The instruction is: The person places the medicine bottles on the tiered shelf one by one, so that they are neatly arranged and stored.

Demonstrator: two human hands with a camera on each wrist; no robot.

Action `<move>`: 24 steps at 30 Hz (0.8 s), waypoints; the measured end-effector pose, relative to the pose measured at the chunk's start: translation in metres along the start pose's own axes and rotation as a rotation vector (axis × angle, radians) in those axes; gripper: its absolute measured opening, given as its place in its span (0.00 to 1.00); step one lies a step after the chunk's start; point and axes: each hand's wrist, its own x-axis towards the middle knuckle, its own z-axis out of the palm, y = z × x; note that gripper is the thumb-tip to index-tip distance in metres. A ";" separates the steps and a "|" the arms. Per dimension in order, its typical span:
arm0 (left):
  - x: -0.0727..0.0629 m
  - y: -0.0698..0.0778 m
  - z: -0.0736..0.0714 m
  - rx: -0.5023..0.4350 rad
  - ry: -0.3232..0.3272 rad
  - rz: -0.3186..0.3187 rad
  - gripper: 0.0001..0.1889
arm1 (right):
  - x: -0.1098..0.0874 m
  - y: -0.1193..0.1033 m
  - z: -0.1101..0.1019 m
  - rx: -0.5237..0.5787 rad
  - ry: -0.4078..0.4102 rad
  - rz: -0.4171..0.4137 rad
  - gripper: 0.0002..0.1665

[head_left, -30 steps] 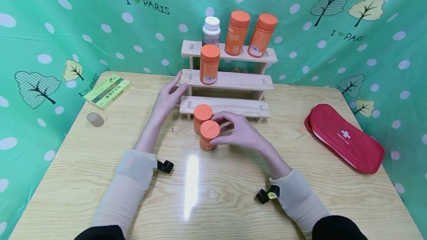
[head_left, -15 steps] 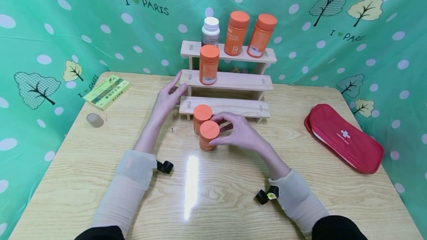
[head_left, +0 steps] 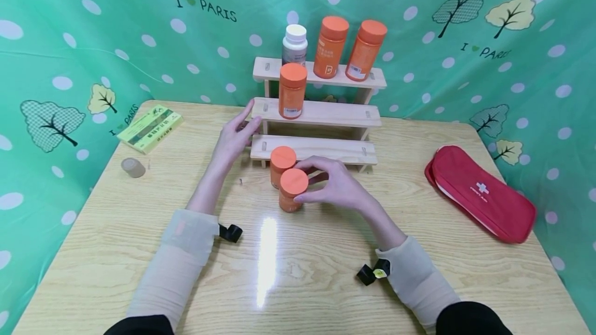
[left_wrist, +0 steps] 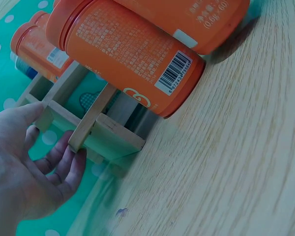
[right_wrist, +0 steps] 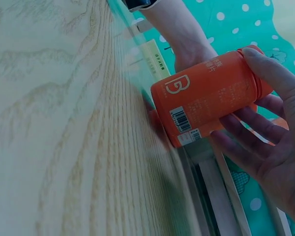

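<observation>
In the head view, my right hand (head_left: 331,184) holds the nearer orange bottle (head_left: 292,190), thumb on its near side and fingers behind. In the right wrist view, thumb and fingers surround the bottle (right_wrist: 201,98) near its lid; the label faces the camera. A second orange bottle (head_left: 282,162) stands close behind it, before the rack's lowest tier. At the left end of the three-tier wooden shelf rack (head_left: 326,111), my left hand (head_left: 233,136) grips the boards' ends. The left wrist view shows curled fingers of that hand (left_wrist: 29,172) against the wood.
On the middle tier stands an orange bottle (head_left: 292,92). The top tier bears a white-capped bottle (head_left: 295,45) and orange bottles (head_left: 331,48) (head_left: 365,51). A green box (head_left: 150,128) and small grey cylinder (head_left: 133,167) lie left; a red first-aid pouch (head_left: 481,195) lies right.
</observation>
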 end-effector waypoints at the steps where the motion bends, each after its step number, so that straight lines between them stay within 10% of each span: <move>1: 0.000 0.000 0.000 -0.001 -0.001 -0.002 0.34 | 0.000 0.000 -0.001 0.005 -0.002 0.002 0.32; 12: 0.000 0.000 0.001 -0.015 -0.009 0.001 0.32 | -0.004 -0.002 -0.016 0.035 -0.001 0.098 0.32; 24: -0.001 0.000 0.000 -0.017 -0.005 0.005 0.32 | -0.006 -0.007 -0.045 0.103 0.065 0.004 0.32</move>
